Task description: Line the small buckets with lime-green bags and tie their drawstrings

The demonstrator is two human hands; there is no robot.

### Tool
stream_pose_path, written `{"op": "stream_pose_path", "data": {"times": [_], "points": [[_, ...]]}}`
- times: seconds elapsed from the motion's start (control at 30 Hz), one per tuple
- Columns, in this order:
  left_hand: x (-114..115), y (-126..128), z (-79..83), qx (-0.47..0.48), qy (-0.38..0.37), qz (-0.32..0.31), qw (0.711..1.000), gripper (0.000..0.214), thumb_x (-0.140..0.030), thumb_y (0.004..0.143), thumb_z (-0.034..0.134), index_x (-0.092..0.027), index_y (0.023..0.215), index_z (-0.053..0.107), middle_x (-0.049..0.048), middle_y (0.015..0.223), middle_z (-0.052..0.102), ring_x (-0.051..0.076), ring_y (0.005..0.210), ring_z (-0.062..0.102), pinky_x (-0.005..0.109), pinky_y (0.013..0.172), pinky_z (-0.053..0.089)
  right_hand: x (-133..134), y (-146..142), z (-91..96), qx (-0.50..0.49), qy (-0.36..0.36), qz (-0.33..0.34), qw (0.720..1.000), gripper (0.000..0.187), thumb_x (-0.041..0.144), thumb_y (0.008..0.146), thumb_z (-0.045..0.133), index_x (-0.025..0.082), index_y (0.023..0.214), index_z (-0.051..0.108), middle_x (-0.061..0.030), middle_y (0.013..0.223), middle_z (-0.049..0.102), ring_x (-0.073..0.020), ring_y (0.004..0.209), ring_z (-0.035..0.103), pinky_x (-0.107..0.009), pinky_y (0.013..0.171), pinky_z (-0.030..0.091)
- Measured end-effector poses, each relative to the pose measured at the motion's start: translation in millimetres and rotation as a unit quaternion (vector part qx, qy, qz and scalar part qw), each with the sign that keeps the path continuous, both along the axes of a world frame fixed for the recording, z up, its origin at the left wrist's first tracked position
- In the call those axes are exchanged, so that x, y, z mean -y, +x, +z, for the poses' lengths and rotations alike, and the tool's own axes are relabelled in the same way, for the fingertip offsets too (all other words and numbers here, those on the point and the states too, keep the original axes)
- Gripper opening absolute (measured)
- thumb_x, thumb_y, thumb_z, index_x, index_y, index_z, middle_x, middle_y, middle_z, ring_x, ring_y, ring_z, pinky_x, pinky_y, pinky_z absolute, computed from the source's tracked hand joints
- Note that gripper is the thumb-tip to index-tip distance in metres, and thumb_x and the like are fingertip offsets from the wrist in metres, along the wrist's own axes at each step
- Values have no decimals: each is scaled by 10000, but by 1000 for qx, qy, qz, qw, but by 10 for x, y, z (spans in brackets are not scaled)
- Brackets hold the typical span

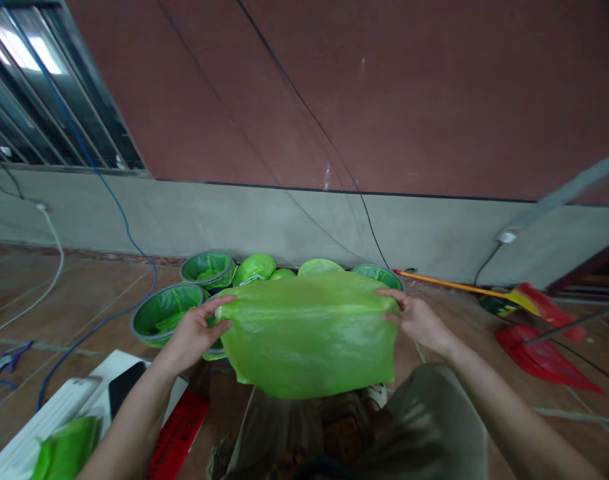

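Observation:
A thin green plastic bag (309, 340) is stretched out flat between my two hands, above my knees. My left hand (204, 327) pinches its left edge between thumb and fingers. At the opposite edge, my right hand (414, 320) grips the plastic, with some fingers hidden behind it. Just beyond the bag stand several round bins lined with the same green plastic; one lined bin (149, 313) is close to my left hand, and another lined bin (207, 267) sits behind it. The bag partly covers the others.
Green folded plastic (67, 447) lies on white boxes (49, 413) at lower left, beside a red printed sheet (179, 433). A blue cable (119, 207) crosses the floor. To the right are a broom (534, 303) and a red dustpan (544, 357). The wall (284, 220) rises behind the bins.

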State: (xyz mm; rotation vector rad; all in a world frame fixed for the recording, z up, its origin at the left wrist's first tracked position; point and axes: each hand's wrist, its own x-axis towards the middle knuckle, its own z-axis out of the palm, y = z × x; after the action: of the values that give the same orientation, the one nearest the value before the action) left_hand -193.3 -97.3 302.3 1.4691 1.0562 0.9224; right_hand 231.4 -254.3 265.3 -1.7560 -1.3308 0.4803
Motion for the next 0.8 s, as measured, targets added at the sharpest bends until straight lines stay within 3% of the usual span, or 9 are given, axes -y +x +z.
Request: {"op": "stream_pose_path", "data": {"times": [0.13, 0.27, 0.33, 0.4, 0.5, 0.6, 0.7, 0.8], "points": [[-21, 70, -14, -72, 109, 26, 991, 485, -91, 544, 809, -243, 1002, 763, 30, 1050, 733, 284, 1102, 615, 340, 1064, 429, 92, -25, -20, 240, 0, -38, 970, 414, 201, 770, 609, 200, 1175, 697, -100, 1077, 715, -276, 1007, 644, -422, 917, 507], [-100, 71, -143, -205, 275, 53, 938, 277, -113, 636, 703, -249, 870, 762, 51, 857, 693, 296, 1022, 614, 449, 1183, 240, 174, -30, -31, 367, 11, -61, 928, 253, 252, 859, 535, 201, 987, 747, -108, 949, 697, -279, 954, 618, -420, 864, 512], [-134, 38, -220, -263, 329, 62, 905, 190, -158, 677, 662, -239, 827, 747, 62, 853, 667, 298, 1001, 607, 493, 1163, 251, 224, -27, -41, 374, 29, -56, 925, 256, 300, 897, 510, 210, 952, 743, -105, 982, 684, -272, 973, 608, -423, 884, 505], [-151, -11, -290, -292, 353, 70, 886, 149, -205, 711, 635, -217, 824, 732, 95, 998, 663, 306, 1041, 595, 506, 1118, 313, 282, -30, -51, 353, 59, -41, 933, 267, 358, 917, 502, 217, 927, 728, -106, 1082, 670, -272, 1031, 600, -444, 931, 492], [-146, -92, -351, -283, 353, 62, 889, 140, -248, 738, 612, -184, 821, 705, 142, 1290, 580, 324, 1129, 576, 487, 1057, 401, 379, -57, -39, 305, 83, -21, 949, 273, 413, 923, 507, 227, 888, 703, -106, 1242, 623, -280, 1128, 578, -476, 976, 478], [-114, -179, -356, -282, 356, 27, 890, 164, -263, 778, 571, -185, 866, 686, 119, 1468, 467, 329, 1257, 516, 471, 1055, 427, 484, -111, 12, 273, 71, -1, 959, 260, 421, 929, 512, 236, 904, 692, -90, 1381, 549, -285, 1227, 533, -489, 1013, 465], [-68, -297, -409, -313, 379, -12, 871, 184, -269, 823, 519, -197, 893, 674, 94, 1478, 479, 302, 1291, 498, 462, 1052, 445, 602, -202, 33, 265, 54, 19, 963, 230, 402, 932, 523, 238, 911, 682, -78, 1426, 516, -280, 1265, 508, -485, 1036, 453], [20, -460, -623, -343, 392, -56, 852, 169, -248, 814, 515, -206, 872, 668, 100, 1365, 590, 284, 1227, 552, 469, 1056, 439, 756, -352, -99, 256, 3, 78, 964, 191, 339, 932, 517, 231, 882, 666, -83, 1345, 585, -261, 1218, 542, -460, 1028, 453]]}}
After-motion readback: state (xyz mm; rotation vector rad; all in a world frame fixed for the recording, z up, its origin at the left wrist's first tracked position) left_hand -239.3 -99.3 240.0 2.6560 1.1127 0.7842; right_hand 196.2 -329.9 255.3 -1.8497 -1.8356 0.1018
